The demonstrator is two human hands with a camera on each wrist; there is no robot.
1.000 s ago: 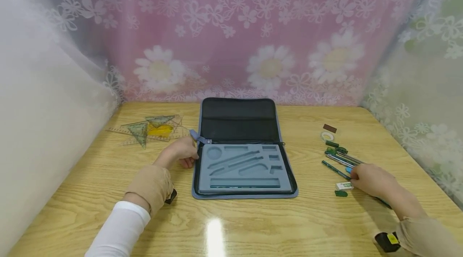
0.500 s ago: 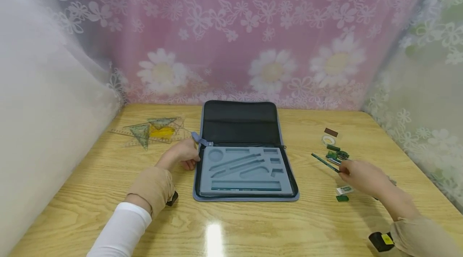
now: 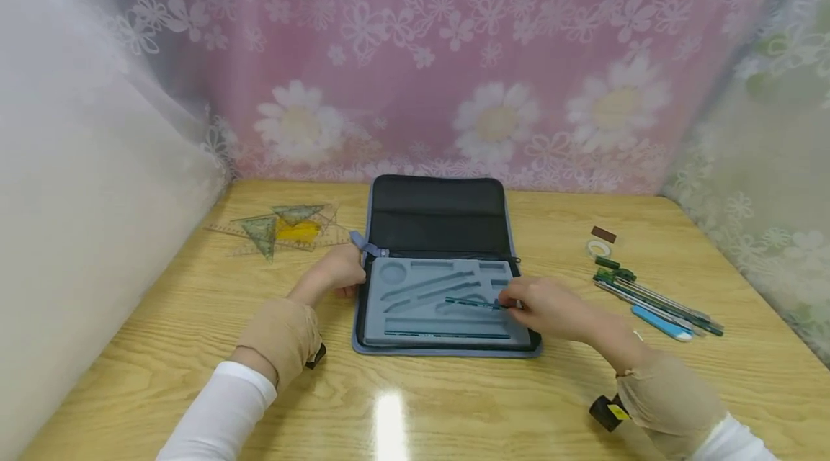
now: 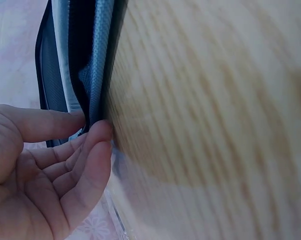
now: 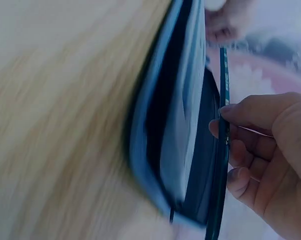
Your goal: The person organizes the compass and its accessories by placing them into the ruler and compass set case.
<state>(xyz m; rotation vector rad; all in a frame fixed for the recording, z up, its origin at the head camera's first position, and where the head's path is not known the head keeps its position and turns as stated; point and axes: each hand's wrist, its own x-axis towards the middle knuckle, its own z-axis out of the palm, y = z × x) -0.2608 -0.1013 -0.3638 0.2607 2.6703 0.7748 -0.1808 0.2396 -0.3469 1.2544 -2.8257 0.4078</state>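
Note:
A blue-edged zip case (image 3: 437, 220) lies unfolded on the table, with a grey foam insert (image 3: 374, 324) of shaped recesses. My left hand (image 3: 333, 270) pinches the case's left edge; in the left wrist view, thumb and fingers (image 4: 93, 172) meet on the fabric rim (image 4: 99, 65). Over the insert's right side, my right hand (image 3: 551, 308) holds a dark green pencil (image 3: 473, 302) near one end. The right wrist view shows this pencil (image 5: 224, 150) pinched by thumb and fingertips, above the case. Another green pencil (image 3: 447, 335) lies in the insert's long front slot.
Clear set squares and rulers (image 3: 259, 234) with a yellow piece (image 3: 298, 231) lie at left. On the right are a tape roll (image 3: 589, 248), a brown strip (image 3: 604, 234), a blue cutter (image 3: 661, 322) and several pencil-like tools (image 3: 655, 295). Curtains hang behind and at both sides.
My right hand has taken the green pencil from the pile at right and carried it left over the foam insert. My left hand stays at the case's left edge.

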